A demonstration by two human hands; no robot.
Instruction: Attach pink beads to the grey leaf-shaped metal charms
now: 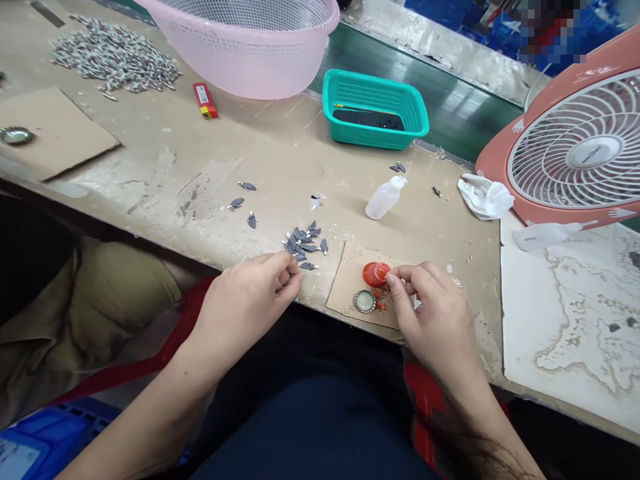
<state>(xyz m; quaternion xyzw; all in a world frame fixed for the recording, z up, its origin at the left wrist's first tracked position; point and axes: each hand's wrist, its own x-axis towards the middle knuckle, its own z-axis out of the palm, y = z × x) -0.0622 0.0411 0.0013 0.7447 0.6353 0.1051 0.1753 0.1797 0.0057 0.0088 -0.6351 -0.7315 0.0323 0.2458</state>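
My left hand is closed in a pinch beside a pile of small dark grey leaf-shaped pieces with pale tips. What sits between its fingertips, if anything, is hidden. My right hand has thumb and forefinger pinched at the edge of a small red cap; I cannot make out what they hold. The cap rests on a cardboard piece. Beside it lie a crimped bottle cap and tiny red bits. Several more grey pieces are scattered to the left.
A translucent squeeze bottle stands behind the cardboard. Further back are a green basket holding a phone, a pink basket, a red box and a heap of small parts. A pink fan stands right, near crumpled tissue.
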